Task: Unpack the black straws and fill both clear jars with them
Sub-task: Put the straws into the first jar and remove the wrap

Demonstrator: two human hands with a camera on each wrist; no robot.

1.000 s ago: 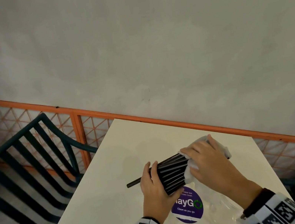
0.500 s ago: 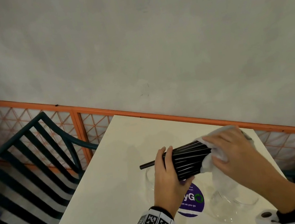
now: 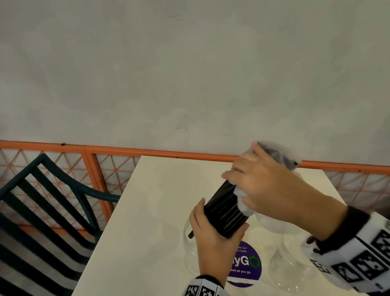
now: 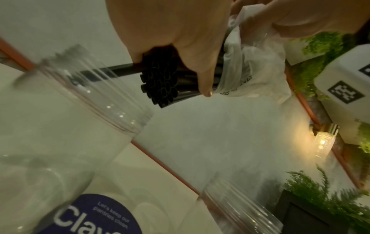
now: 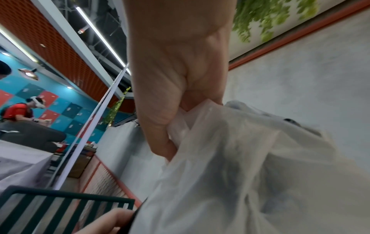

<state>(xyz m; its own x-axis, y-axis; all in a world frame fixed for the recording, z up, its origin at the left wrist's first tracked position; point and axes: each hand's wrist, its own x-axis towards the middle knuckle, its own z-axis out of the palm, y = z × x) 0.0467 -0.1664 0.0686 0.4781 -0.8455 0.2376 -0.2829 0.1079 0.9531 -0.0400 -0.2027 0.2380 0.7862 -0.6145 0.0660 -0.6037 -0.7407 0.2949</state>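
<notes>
My left hand (image 3: 210, 233) grips a bundle of black straws (image 3: 225, 210) by its bare end, tilted down to the left. One straw (image 4: 120, 69) sticks out past the rest, over the mouth of the left clear jar (image 3: 188, 242). My right hand (image 3: 259, 183) pinches the clear plastic bag (image 3: 277, 154) that still covers the bundle's upper end, higher and farther back. In the right wrist view my right hand's fingers (image 5: 160, 110) bunch the bag (image 5: 240, 158). The second clear jar (image 3: 293, 265) stands under my right forearm. Both jars look empty.
The jars stand on a white table (image 3: 138, 234) on either side of a purple round sticker (image 3: 244, 266). A dark green slatted chair (image 3: 29, 227) is at the left. An orange mesh rail (image 3: 111, 149) and a grey wall run behind the table.
The bundle has tipped from nearly level to slanting down toward the left jar. My right hand has pulled the bag up and back, baring more of the straws.
</notes>
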